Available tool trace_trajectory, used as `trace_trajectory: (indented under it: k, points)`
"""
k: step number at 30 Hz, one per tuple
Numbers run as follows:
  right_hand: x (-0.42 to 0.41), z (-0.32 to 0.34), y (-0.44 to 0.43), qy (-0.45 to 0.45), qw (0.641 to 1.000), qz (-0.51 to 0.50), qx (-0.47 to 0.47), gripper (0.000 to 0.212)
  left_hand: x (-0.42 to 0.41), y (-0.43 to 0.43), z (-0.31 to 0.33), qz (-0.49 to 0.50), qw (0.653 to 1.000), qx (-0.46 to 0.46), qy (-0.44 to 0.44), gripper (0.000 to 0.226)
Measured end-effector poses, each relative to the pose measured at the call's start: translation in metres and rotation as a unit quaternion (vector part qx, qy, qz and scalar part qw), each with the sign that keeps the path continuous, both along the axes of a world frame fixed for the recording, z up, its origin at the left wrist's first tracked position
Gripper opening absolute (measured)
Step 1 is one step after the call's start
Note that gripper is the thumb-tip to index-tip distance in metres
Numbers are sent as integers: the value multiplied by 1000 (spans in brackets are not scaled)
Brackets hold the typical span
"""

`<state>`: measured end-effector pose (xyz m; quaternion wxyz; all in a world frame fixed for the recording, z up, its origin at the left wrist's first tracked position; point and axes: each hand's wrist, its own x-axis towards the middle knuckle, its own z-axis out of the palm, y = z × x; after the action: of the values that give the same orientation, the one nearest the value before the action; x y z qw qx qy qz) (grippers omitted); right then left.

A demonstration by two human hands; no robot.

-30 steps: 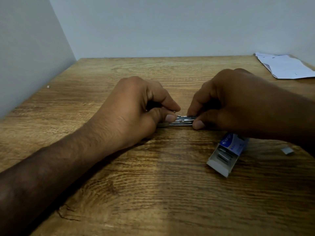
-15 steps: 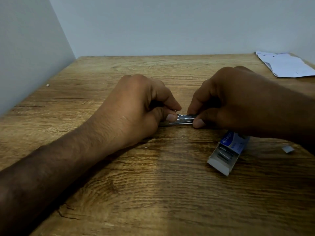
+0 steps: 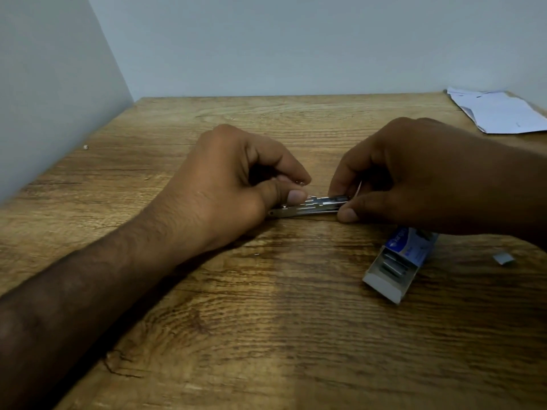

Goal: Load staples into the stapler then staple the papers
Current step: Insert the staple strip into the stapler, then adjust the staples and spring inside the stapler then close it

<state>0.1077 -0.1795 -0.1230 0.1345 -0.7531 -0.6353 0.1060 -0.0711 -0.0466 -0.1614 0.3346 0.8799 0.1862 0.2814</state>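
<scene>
A small metal stapler (image 3: 313, 207) lies on the wooden table (image 3: 266, 321), its silver magazine showing between my hands. My left hand (image 3: 236, 184) grips its left end, thumb pressed on the metal, fingers curled over the top. My right hand (image 3: 414, 176) pinches the right end between thumb and fingers; what it holds inside the fingers is hidden. An open blue and white staple box (image 3: 399, 261) with staple strips inside lies just below my right hand. White papers (image 3: 500, 113) lie at the far right corner.
A small loose strip of staples (image 3: 503, 258) lies on the table right of the box. Walls stand along the left and the back of the table. A tiny speck (image 3: 85, 147) sits near the left wall.
Both hands stay on the stapler. My left hand has lifted a little, so more of the silver magazine shows between the hands.
</scene>
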Motion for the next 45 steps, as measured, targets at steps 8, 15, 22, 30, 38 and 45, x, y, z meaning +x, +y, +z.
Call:
trace_trajectory:
  k: [8,15,22,30,38,45]
  points:
    - [5,-2,-2,40,998,-19,38,11,-3,3,-2,-10,1000,-7,-11,18]
    - [13,0,-1,102,992,-52,46,12,-21,15,18,-34,970,111,215,52]
    - [14,-1,-1,123,990,-50,51,14,-28,22,22,-43,981,90,168,12]
    - [13,-6,-1,215,973,-24,84,12,-24,19,17,-40,996,-24,70,34]
    - [1,-3,-1,332,932,11,145,20,-19,11,20,-44,988,-115,-94,53]
    - [-4,-10,3,409,891,1,198,38,-10,7,4,-48,966,-208,-145,31]
